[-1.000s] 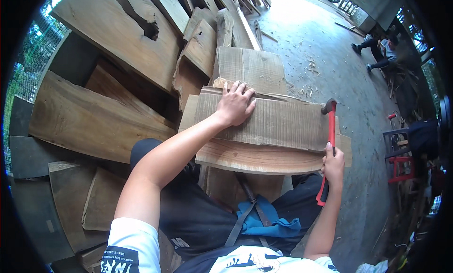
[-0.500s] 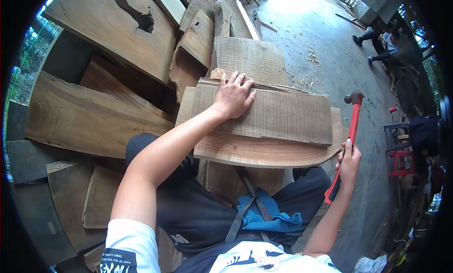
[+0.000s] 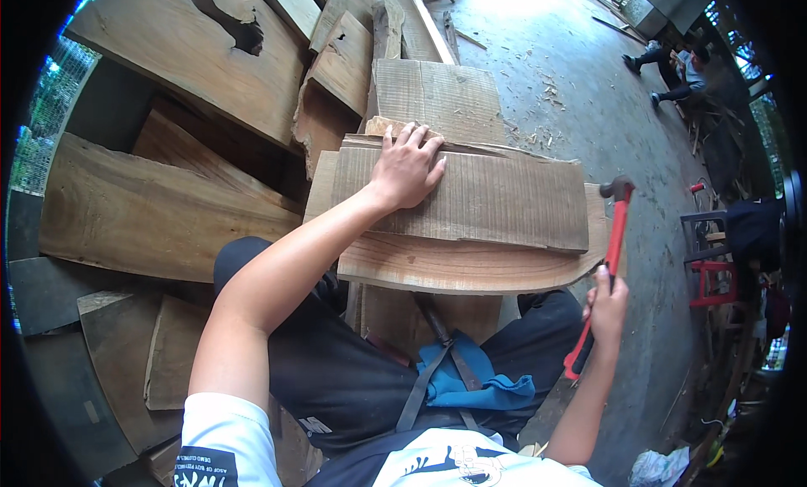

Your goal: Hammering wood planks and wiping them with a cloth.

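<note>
A rough-sawn board (image 3: 504,201) lies across my lap on top of a wider, reddish plank (image 3: 454,264) with a curved right end. My left hand (image 3: 405,172) rests flat on the upper board near its far left edge, fingers spread. Just beyond the fingertips is a thin, splintered strip of wood (image 3: 387,126). My right hand (image 3: 607,306) is wrapped round the handle of a red claw hammer (image 3: 616,230). The hammer's head stands upward beside the boards' right end. Between my legs lie a blue cloth (image 3: 471,390) and dark straps.
Big wooden slabs (image 3: 151,209) lean and lie at my left. Another sawn block (image 3: 437,96) sits beyond the boards. Wood chips litter the concrete floor (image 3: 580,92). A red stool (image 3: 713,283) stands at the right; a person (image 3: 685,71) sits at the far right.
The hammer and my right hand have moved left and slightly down, toward the boards' right end. My left hand stays on the upper board; the whole view has shifted slightly.
</note>
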A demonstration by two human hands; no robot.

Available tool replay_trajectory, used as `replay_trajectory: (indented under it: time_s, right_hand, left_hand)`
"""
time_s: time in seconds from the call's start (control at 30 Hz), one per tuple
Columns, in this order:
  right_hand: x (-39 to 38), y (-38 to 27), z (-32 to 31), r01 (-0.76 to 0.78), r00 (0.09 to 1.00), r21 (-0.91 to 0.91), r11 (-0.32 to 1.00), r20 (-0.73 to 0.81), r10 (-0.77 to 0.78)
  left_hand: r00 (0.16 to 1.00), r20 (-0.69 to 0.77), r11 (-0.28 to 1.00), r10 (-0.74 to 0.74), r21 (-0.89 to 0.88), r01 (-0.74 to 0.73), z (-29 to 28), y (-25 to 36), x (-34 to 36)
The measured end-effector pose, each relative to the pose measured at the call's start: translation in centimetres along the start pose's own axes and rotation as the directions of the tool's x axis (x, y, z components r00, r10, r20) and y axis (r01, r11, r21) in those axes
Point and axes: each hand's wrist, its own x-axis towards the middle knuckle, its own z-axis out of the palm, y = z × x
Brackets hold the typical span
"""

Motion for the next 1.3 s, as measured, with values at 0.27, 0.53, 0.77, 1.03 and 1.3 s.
replay_trajectory:
  time_s: [0.27, 0.53, 0.77, 1.03, 1.3]
  right_hand:
    - [-3.9, 2.0, -1.4, -0.002, 1.0, -0.178, 0.984, -0.01, 0.0]
    - [-6.4, 1.3, -4.1, -0.013, 0.995, -0.034, 0.999, 0.1, 0.016]
    - [-8.0, 1.2, -0.1, -0.081, 0.988, -0.136, 0.987, 0.123, 0.098]
    - [-9.3, -0.7, 0.1, 0.091, 0.984, -0.078, 0.993, 0.161, -0.077]
    - [-9.5, -1.4, 1.3, -0.037, 0.945, -0.077, 0.996, 0.322, 0.06]
  left_hand:
    - [1.0, -0.015, 1.0, -0.012, -0.011, 0.011, 0.0, 0.2, -0.1]
    - [1.0, -0.012, 1.0, -0.018, 0.0, 0.018, 0.1, 0.2, -0.1]
    - [1.0, 0.009, 0.999, -0.008, 0.037, 0.007, 0.0, 0.2, -0.1]
    - [1.0, -0.023, 1.0, -0.007, 0.009, 0.008, 0.1, 0.2, -0.3]
    - [1.0, -0.003, 0.999, -0.018, 0.028, 0.018, -0.3, 0.4, -0.5]
